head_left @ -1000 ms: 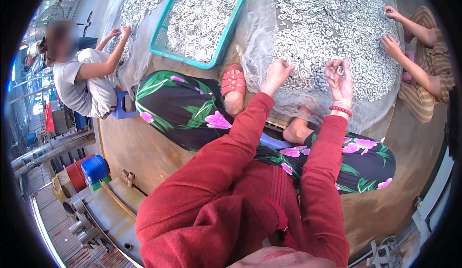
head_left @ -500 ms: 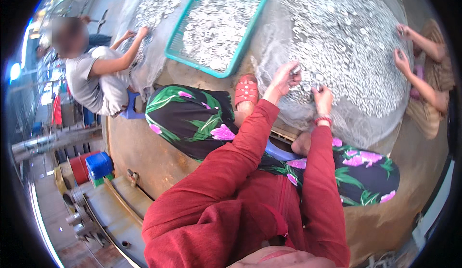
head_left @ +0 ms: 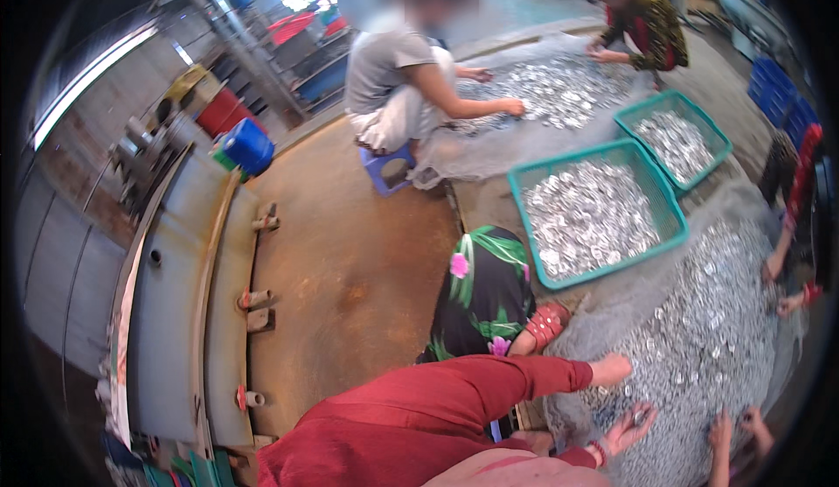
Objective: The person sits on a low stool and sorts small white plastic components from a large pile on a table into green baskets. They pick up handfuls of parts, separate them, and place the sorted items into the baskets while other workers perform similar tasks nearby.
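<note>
My left hand [head_left: 612, 370], in a red sleeve, is closed over the near left edge of a wide heap of small silvery ring-shaped pieces [head_left: 699, 338]. Its fingers curl down, hidden by the back of the hand. My right hand [head_left: 626, 430], a red band at its wrist, is turned palm up just nearer to me. Its curled fingers hold one or more small grey pieces [head_left: 643, 415], too small to count. The heap lies on a pale mesh net [head_left: 572, 343].
Two green baskets [head_left: 616, 265] of similar pieces stand beyond my sandalled foot [head_left: 548, 325]. A co-worker [head_left: 393, 72] sits on a blue stool [head_left: 384, 174] at another heap [head_left: 559, 93]. Other people's hands [head_left: 720, 434] reach into my heap from the right. A metal tank [head_left: 166, 303] stands at left.
My view has swung left, so the heap and my hands appear lower right. My right hand has turned palm up; my left has turned its back upward.
</note>
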A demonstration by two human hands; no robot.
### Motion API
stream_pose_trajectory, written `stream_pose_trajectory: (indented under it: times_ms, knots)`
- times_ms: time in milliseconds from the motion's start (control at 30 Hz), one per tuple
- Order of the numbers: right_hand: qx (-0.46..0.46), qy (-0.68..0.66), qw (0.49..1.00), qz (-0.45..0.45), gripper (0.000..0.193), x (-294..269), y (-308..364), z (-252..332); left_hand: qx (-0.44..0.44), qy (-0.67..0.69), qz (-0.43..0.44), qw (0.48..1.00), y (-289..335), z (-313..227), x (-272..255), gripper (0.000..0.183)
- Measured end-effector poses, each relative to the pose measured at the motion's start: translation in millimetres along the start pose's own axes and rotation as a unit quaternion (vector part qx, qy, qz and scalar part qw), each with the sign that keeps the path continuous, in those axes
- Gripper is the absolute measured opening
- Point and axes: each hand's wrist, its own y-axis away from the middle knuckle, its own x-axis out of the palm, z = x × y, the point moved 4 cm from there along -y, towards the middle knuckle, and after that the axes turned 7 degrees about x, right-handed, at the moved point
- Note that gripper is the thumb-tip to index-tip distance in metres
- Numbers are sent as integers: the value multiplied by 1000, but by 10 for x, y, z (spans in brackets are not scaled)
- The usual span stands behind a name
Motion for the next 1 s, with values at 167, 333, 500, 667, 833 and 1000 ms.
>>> stream_pose_trajectory:
  times_ms: [167, 333, 500, 667, 833, 1000]
  knots:
    - [-60, 16, 995, -77, 39, 243, 13, -81, -24, 183, -58, 981, -103, -266, -612, 22]
    - [-145, 288, 928, -184, 48, 829, 43, 154, -93, 641, -30, 761, -170, -163, -743, 29]
    - [-265, 648, 713, -45, 43, 1560, 153, 88, -319, 918, -13, 237, -9, -565, -419, 37]
    - [-275, 563, 770, -121, 42, 1284, 159, 461, -202, 967, -106, 118, -551, -115, -1097, 31]
    - [-93, 723, 671, -139, 65, -66, -93, 226, -74, 783, -339, 517, -757, 1064, -2899, 37]
    - [66, 788, 536, -296, 95, 265, 4, -493, -195, 8, -546, 815, -600, 1151, -3557, 30]
